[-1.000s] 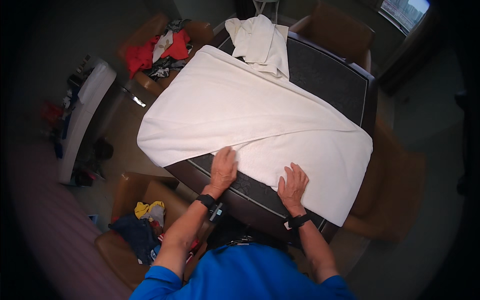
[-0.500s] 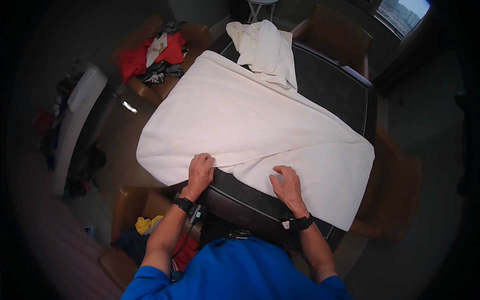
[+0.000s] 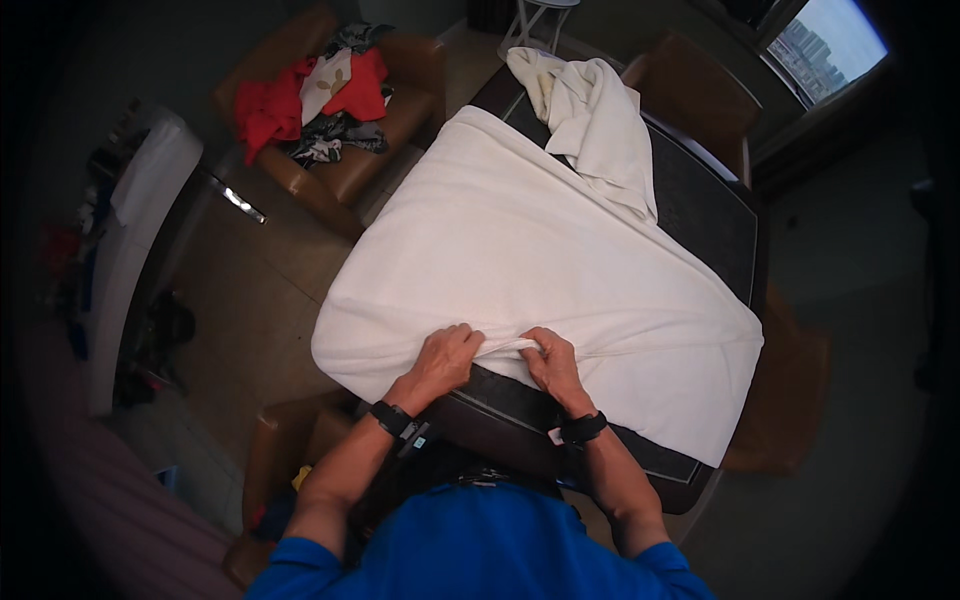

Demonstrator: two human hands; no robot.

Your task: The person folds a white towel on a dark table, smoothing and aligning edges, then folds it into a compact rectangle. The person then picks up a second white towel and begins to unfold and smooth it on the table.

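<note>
A large white towel (image 3: 520, 240) lies spread over the dark table (image 3: 705, 240), its near edge bunched in small folds between my hands. My left hand (image 3: 446, 357) is closed on that edge, its fingers curled into the cloth. Just to the right, my right hand (image 3: 553, 366) pinches the same edge between thumb and fingers. The towel drapes past the table's left and right sides. Behind it, a crumpled second white cloth (image 3: 600, 130) rests on the table's far part.
Brown chairs stand around the table, among them an armchair (image 3: 400, 95) at far left with red clothes (image 3: 275, 108) and patterned clothes on it. A white-topped counter (image 3: 150, 190) runs along the left. A white stool (image 3: 540, 20) stands beyond the table.
My right hand has moved left and taken hold of the towel's near edge. My left hand keeps its grip, and folds have formed between the hands. The view has shifted a little.
</note>
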